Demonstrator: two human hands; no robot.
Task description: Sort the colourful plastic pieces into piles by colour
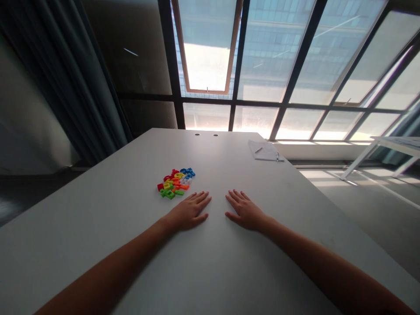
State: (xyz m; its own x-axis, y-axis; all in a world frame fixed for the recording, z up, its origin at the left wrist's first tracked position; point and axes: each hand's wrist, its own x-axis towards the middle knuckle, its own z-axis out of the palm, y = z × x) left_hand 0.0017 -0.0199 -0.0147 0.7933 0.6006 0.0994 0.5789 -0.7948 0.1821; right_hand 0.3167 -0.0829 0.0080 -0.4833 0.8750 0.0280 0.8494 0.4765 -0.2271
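My left hand [191, 211] lies flat on the white table [223, 267], fingers stretched out and nothing in it. Just beyond and to the left of it is a loose pile of small plastic pieces [175, 181] in red, yellow, orange, green, blue and white. Their exact kind is too small to tell. My right hand [245, 210] rests palm down to the right, also holding nothing, its fingers spread. A gap of bare tabletop separates the two hands, and neither touches the pile.
Toward the table's far right edge lie sheets of paper [266, 151] with a pen [259, 150] on them. Two round holes are near the far edge. Large windows [265, 57] stand behind, a dark curtain [75, 78] at left, another white table [397, 144] at right.
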